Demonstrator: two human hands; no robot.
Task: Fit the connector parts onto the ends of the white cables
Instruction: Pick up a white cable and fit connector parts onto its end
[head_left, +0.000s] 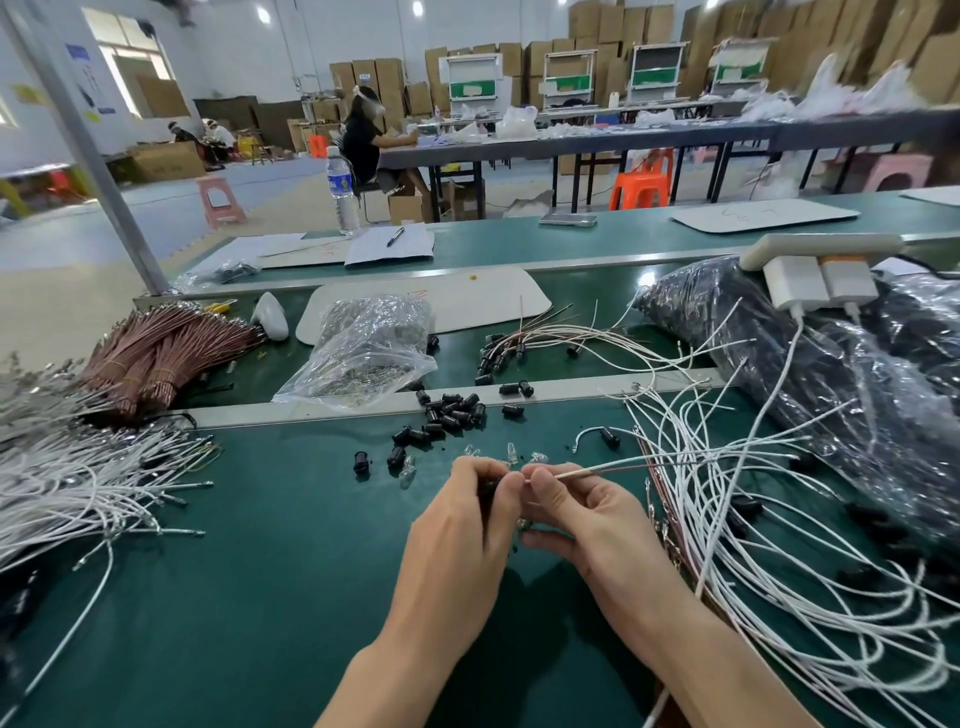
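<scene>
Over the green bench (291, 561) my left hand (462, 525) pinches a small black connector part (488, 488), mostly hidden by the fingers. My right hand (576, 514) pinches the end of a white cable (597, 471) that runs off to the right beside a brown wire; its tip meets the connector between my fingertips. Several loose black connector parts (452, 413) lie just beyond my hands, with a few small clear pieces (511, 449) among them.
A heap of white cables (769, 519) sprawls on the right, another bundle (67, 493) on the left. Brown wire bundles (156, 353), a clear bag of metal parts (363, 353) and black bagged parts (831, 364) sit behind. A person works at a far table.
</scene>
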